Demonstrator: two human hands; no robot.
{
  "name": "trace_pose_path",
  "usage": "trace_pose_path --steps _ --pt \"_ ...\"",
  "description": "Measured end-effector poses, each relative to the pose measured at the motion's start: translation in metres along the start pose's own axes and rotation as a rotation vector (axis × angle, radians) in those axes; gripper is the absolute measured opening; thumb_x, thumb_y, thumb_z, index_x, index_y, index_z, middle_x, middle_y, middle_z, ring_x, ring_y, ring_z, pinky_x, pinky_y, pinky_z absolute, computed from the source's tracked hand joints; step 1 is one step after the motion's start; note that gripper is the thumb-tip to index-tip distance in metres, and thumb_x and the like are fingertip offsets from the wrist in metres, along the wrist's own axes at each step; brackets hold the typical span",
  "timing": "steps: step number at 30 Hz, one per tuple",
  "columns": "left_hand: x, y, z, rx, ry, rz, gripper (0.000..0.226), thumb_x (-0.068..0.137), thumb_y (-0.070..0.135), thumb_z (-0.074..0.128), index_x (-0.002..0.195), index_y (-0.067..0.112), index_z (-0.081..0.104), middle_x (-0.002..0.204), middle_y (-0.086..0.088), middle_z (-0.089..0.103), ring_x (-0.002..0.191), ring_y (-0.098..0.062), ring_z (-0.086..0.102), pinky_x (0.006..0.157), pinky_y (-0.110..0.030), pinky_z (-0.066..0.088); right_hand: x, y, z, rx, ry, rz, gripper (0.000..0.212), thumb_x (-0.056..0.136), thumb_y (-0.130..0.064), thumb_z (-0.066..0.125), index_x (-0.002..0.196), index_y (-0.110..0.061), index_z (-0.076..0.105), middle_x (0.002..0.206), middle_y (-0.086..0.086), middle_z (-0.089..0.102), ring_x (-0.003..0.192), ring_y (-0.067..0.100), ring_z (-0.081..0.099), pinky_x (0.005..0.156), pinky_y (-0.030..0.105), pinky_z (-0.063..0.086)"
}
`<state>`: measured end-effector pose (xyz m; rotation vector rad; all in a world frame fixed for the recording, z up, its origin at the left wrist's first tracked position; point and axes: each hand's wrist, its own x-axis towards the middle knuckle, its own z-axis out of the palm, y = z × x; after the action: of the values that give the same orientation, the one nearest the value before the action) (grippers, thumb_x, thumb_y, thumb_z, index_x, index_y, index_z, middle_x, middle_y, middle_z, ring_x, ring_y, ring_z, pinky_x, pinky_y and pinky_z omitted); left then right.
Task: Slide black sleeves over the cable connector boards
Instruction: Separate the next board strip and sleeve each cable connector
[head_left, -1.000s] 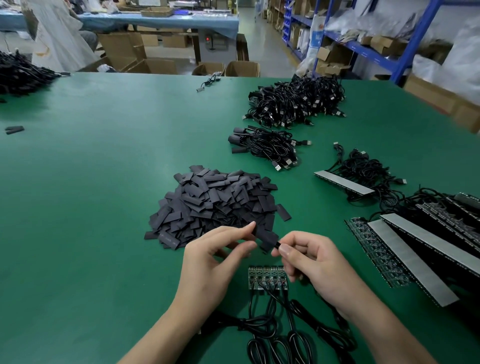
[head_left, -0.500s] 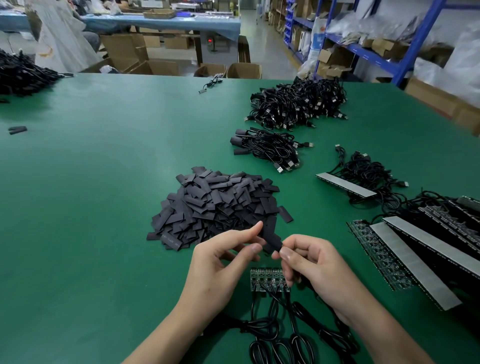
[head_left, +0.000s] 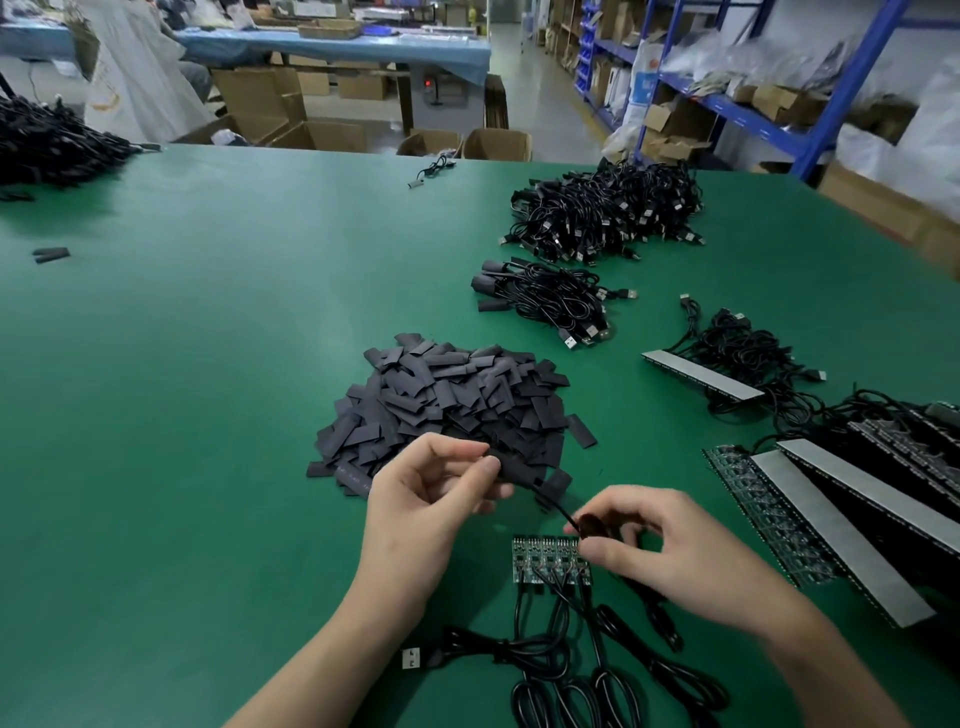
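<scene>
- sleeve pile (head_left: 441, 405) mid-table, just beyond both hands, a few strays at its edges; left hand nearer to it.
- left hand (head_left: 431, 499) raised off the green table (head_left: 182, 389), thumb and fingertips closed in a pinch on one black sleeve (head_left: 511, 467); sleeve's left end in the pinch, rest sticks out to the right.
- sleeve long axis runs left-up to right-down, toward the right hand; a thin black cable (head_left: 556, 512) leaves its right end on the same line.
- can't tell if a board is already inside this sleeve; opening hidden, edge blurred.
- row of bare connector boards (head_left: 548, 561) flat on the table just below the gap between the hands, their cables trailing toward the person.
- right hand (head_left: 670, 551) lower and right of the sleeve, thumb and forefinger closed on the cable close to the sleeve end; other fingers loosely curled, partly over the right end of the board row.
- key relation: sleeve and cable share one diagonal line, left hand on the upper-left end, right hand on the lower-right end; judgement: next move is along that axis, sleeve and cable pulled opposite ways.
- risk, judged: sleeve flattens in the pinch and snags.
</scene>
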<state>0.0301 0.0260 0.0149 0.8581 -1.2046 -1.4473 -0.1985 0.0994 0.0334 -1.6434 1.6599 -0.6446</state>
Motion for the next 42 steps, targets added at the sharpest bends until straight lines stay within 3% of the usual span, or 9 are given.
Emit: trace_pose_path --steps 3,6,11,15,19,27,32,38,42 --pt "0.002 0.0 -0.003 0.011 -0.035 -0.024 0.017 0.082 0.019 0.077 0.094 0.009 0.071 0.085 -0.019 0.075 0.081 -0.028 0.077 0.067 -0.024 0.058 0.0 -0.002 0.002 -0.003 -0.021 0.013 0.006 0.092 -0.042 0.073 0.088 -0.039 0.074 0.085 0.002 0.072 0.07 0.012 0.058 0.075 0.041 0.052" --pt "0.003 0.001 -0.007 0.106 -0.095 -0.005 0.024 0.085 0.024 0.076 0.105 0.015 0.068 0.094 -0.01 0.077 0.083 -0.025 0.075 0.066 -0.027 0.057 0.0 -0.006 -0.002 0.147 0.018 -0.009 0.016 0.099 -0.027 0.065 0.087 -0.035 0.071 0.086 -0.001 0.077 0.083 0.014 0.072 0.077 0.025 0.056" --pt "0.004 0.0 -0.019 0.839 -0.342 0.218 0.049 0.081 0.068 0.07 0.121 0.039 0.065 0.109 0.022 0.063 0.096 -0.006 0.062 0.08 -0.016 0.046 0.018 -0.007 -0.024 0.192 0.344 -0.008 0.01 0.101 -0.018 0.063 0.092 -0.021 0.068 0.076 0.005 0.074 0.068 0.021 0.073 0.074 0.034 0.06" --pt "0.001 0.001 -0.017 1.169 -0.532 0.258 0.075 0.073 0.093 0.05 0.127 0.043 0.065 0.115 0.026 0.05 0.111 0.005 0.047 0.098 -0.023 0.042 0.063 -0.024 -0.05 -0.013 0.53 -0.028 0.011 0.101 -0.02 0.064 0.092 -0.024 0.066 0.071 -0.003 0.073 0.059 0.014 0.07 0.064 0.021 0.056" --pt "0.001 0.003 -0.018 1.122 -0.577 0.227 0.064 0.074 0.085 0.061 0.119 0.04 0.069 0.115 0.023 0.048 0.112 0.003 0.044 0.098 -0.022 0.039 0.134 -0.048 -0.083 -0.247 0.581 -0.043 0.004 0.102 -0.027 0.063 0.104 -0.025 0.065 0.079 -0.005 0.071 0.073 0.026 0.073 0.071 0.044 0.063" --pt "0.004 0.007 -0.019 0.795 -0.574 0.05 0.035 0.078 0.045 0.086 0.106 0.035 0.068 0.096 0.017 0.065 0.093 -0.002 0.062 0.08 -0.014 0.045 0.199 -0.068 -0.1 -0.418 0.483 -0.02 0.038 0.1 -0.036 0.065 0.133 -0.019 0.061 0.128 0.006 0.062 0.115 0.024 0.06 0.101 0.044 0.05" --pt "0.006 0.006 -0.02 0.479 -0.567 -0.117 0.02 0.085 0.019 0.083 0.102 0.027 0.076 0.085 0.013 0.068 0.077 -0.005 0.062 0.08 -0.016 0.049 0.111 -0.047 -0.036 -0.118 0.247 -0.107 0.016 0.1 -0.039 0.059 0.107 -0.034 0.072 0.099 -0.016 0.073 0.09 -0.002 0.067 0.078 0.022 0.053" --pt "0.01 0.004 -0.017 0.29 -0.523 -0.163 0.023 0.082 0.015 0.085 0.102 0.023 0.077 0.082 0.006 0.069 0.074 -0.01 0.063 0.081 -0.022 0.052 0.022 -0.026 0.009 0.225 -0.042 -0.05 0.05 0.084 -0.082 0.053 0.094 -0.038 0.074 0.091 -0.012 0.076 0.087 0.0 0.069 0.078 0.019 0.048" --pt "0.009 0.004 -0.017 0.26 -0.483 -0.167 0.022 0.079 0.019 0.086 0.099 0.022 0.078 0.081 0.002 0.071 0.075 -0.01 0.065 0.078 -0.02 0.053 0.011 -0.023 0.029 0.255 0.022 -0.03 0.026 0.085 -0.054 0.073 0.093 -0.029 0.072 0.082 -0.009 0.072 0.075 0.013 0.064 0.076 0.038 0.05"
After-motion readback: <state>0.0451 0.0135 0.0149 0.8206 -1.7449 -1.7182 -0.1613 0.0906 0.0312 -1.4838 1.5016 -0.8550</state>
